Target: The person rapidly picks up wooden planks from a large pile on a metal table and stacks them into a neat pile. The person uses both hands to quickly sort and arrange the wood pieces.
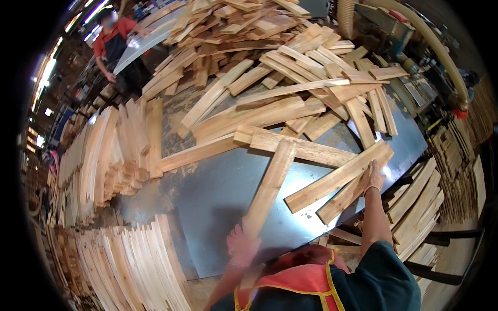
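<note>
My left hand [243, 244], slightly blurred, is closed round the near end of a wooden board [272, 186]. That board slants away from me over the metal tabletop [212, 223], its far end overlapping a crosswise board [306, 146]. At the right, my right hand [373, 179] grips the edge of an upper board [340, 175], its fingers reaching onto the wood. A second, lower board [340, 203] lies partly beneath that one, beside the same hand. Both boards point toward the table's near edge.
A large loose heap of boards [270, 111] covers the far part of the table. Upright stacks of boards [111, 155] and slats [129, 259] stand at the left. More boards [415, 207] are piled at the right. A co-worker [116, 46] handles a panel at far left.
</note>
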Tool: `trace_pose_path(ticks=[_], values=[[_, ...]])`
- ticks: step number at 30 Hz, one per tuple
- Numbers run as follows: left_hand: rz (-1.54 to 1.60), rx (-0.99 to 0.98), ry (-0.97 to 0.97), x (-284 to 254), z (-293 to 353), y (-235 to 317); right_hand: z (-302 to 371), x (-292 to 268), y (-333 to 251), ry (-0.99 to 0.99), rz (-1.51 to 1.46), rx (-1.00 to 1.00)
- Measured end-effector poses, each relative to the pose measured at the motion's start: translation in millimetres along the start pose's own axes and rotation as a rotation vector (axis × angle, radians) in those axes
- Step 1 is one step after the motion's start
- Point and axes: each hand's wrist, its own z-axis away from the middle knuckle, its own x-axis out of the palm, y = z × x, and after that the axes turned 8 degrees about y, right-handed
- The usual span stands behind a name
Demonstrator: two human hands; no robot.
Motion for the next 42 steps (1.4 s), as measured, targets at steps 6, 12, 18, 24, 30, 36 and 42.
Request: trace_pose_path(ticks=[6,12,18,24,30,36,42], values=[[0.835,-0.119,-0.137,-27.8,27.0,-45.2,50.7,4.2,52.8,-0.585,-0.579,0.342],[0.695,-0.177,0.084,-21.2,113.6,-136.9,200.8,-67.8,88.6,-0.924,-0.574,0.318],[-0.113,-0.278,0.35,7.3,208.2,-242.6,351.4,-104.8,132.7,-1.419,-0.292,0.697],[-0.191,-0.406,0.481,31.8,248.5,-295.0,502.4,-104.8,159.4,-1.594,0.063,0.797],[-0.01,-0.299,0.148,-40.3,181.3,-218.0,605.0,-120.3,164.7,-2.073,0.395,0.405],[-0.313,-0.412,0.406,54.6,196.3,-289.9,476.0,-96.8,69.9,-1.889,0.279,-0.363],[-0.162,-0.398,0.279,-2.1,171.5,-241.1,236.5,-50.5,-22.9,-0.932,0.983,-1.851]])
